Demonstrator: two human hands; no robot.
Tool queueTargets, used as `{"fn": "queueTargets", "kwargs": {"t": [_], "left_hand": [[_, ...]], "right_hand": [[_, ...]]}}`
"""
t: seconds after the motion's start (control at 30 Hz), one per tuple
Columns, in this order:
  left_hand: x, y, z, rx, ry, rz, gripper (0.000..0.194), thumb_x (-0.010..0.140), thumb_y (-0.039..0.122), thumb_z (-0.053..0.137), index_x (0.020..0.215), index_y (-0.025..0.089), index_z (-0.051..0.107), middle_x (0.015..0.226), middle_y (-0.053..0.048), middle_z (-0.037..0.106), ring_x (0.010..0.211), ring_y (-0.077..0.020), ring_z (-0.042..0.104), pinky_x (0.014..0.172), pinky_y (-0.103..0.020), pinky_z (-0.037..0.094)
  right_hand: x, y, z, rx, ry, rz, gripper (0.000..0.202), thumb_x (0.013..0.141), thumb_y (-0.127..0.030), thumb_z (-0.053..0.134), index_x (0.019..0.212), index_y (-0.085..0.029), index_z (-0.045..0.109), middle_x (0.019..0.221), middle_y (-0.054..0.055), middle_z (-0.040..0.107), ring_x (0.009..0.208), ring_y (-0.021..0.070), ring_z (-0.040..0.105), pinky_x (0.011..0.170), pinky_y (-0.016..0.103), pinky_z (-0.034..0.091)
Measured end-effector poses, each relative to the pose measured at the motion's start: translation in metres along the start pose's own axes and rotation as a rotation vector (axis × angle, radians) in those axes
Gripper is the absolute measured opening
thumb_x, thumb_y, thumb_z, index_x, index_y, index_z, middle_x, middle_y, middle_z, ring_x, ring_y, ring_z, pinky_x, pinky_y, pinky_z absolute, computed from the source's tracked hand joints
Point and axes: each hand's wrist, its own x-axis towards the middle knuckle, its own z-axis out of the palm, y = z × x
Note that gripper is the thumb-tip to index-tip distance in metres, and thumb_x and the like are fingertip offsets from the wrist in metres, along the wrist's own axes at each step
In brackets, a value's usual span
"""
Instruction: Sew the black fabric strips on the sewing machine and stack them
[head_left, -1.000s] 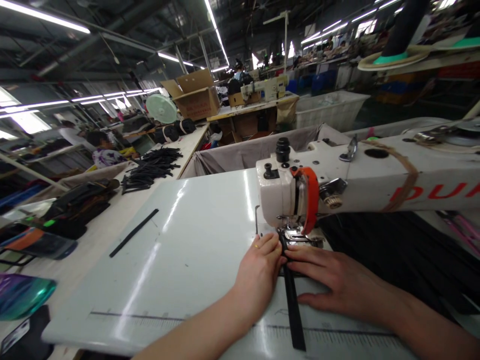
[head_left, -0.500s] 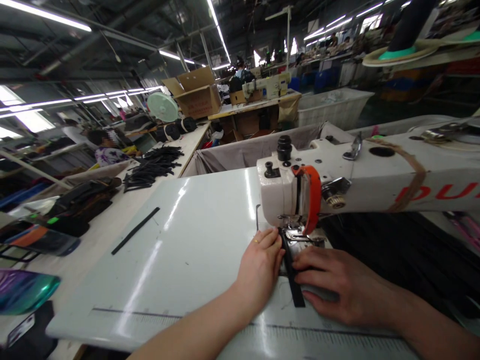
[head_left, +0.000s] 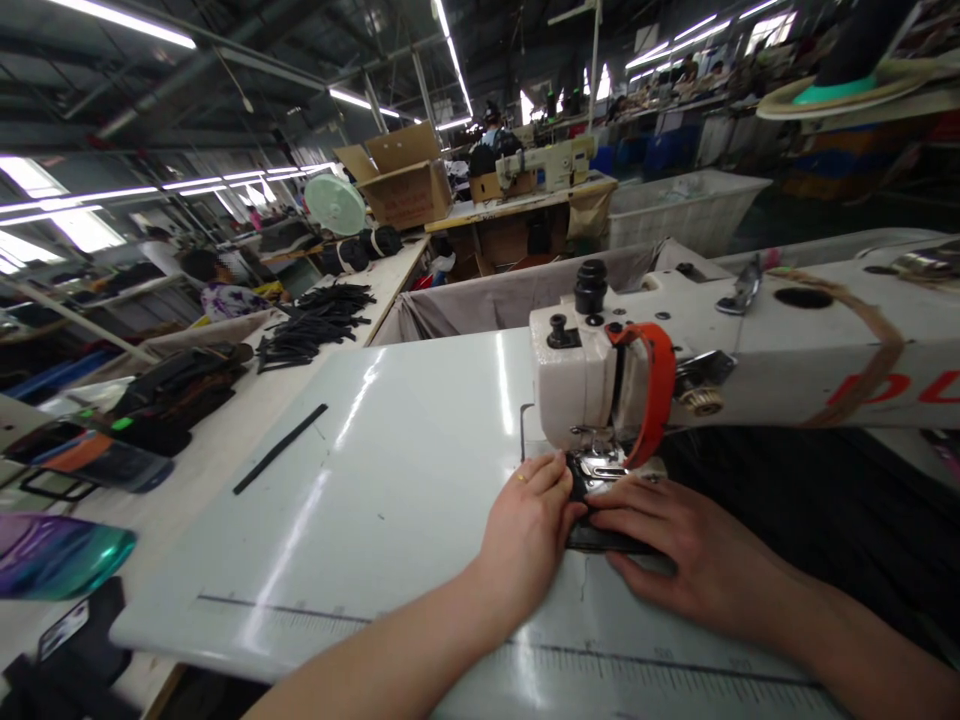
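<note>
A black fabric strip [head_left: 611, 537] lies at the needle area of a white sewing machine [head_left: 577, 370]. Its near part runs sideways under my right fingers, and the far part is mostly covered. My left hand [head_left: 525, 525], with a ring on one finger, presses the strip's left side, fingers together beside the metal presser foot [head_left: 600, 470]. From the right, my right hand [head_left: 679, 530] grips the strip, fingertips on top and thumb lower down. Both hands sit close together just in front of the machine head with its orange guard [head_left: 654, 395].
Another black strip [head_left: 280, 449] lies on the pale tabletop [head_left: 420, 430] to the left. Beyond it are a pile of black strips [head_left: 319, 322], a green fan [head_left: 335, 204] and a cardboard box [head_left: 409, 190]. A purple-green bottle [head_left: 67, 552] and a phone [head_left: 66, 628] are at lower left.
The strip's near end, which pointed toward me between my hands, now lies turned sideways to the right under my right hand. My hands stay near the presser foot; the view has shifted slightly.
</note>
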Motion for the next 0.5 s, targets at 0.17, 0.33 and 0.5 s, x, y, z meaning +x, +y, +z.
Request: {"fn": "queueTargets", "kwargs": {"t": [0.17,0.33,0.5], "left_hand": [[-0.0024,0.0028,-0.0004,-0.006,0.036,-0.04,0.012,0.093,0.015,0.057,0.09,0.016,0.068,0.101,-0.006,0.07,0.099,-0.0217,0.064,0.093,-0.037,0.055],[-0.0037,0.0038,-0.0017,-0.003,0.008,-0.069,0.011,0.092,0.016,0.059,0.086,0.018,0.068,0.099,-0.005,0.068,0.094,-0.0212,0.064,0.087,-0.035,0.055],[-0.0028,0.0052,-0.0001,0.014,0.004,-0.077,0.012,0.093,0.016,0.056,0.09,0.017,0.067,0.101,-0.006,0.068,0.096,-0.0215,0.063,0.089,-0.036,0.054]], "right_hand": [[-0.0019,0.0033,0.0074,-0.087,0.042,0.017,0.031,0.088,-0.021,0.059,0.119,-0.019,0.064,0.117,0.009,0.068,0.105,0.0257,0.064,0.09,0.045,0.054],[-0.0012,0.0017,0.0087,-0.108,0.035,0.029,0.031,0.087,-0.019,0.058,0.117,-0.018,0.064,0.118,0.009,0.068,0.105,0.0255,0.064,0.09,0.044,0.054],[0.0005,0.0012,0.0106,-0.157,0.054,0.012,0.03,0.088,-0.019,0.057,0.117,-0.016,0.064,0.118,0.01,0.067,0.103,0.0255,0.064,0.088,0.044,0.055]]}}
